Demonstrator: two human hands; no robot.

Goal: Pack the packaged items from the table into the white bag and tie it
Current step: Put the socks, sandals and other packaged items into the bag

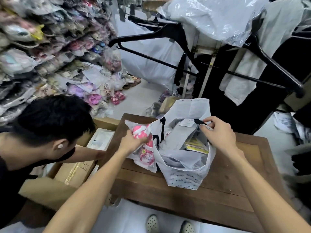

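The white bag point(184, 177) stands open on the wooden table point(227, 187), with black marker writing on its left side and several packaged items inside, one of them yellow point(196, 145). My left hand point(133, 142) grips a clear packet of pink items point(144, 148) that lies against the bag's left side, outside it. My right hand point(217, 132) pinches the bag's far right rim and holds the mouth open; a small black object point(199, 121) sits at my fingertips.
Another person point(42, 132) bends over open cardboard boxes point(72, 172) left of the table. Shelves of bagged footwear point(42, 47) fill the left wall. A garment rack with black hangers point(252, 52) stands behind the table. My feet point(170, 225) are below.
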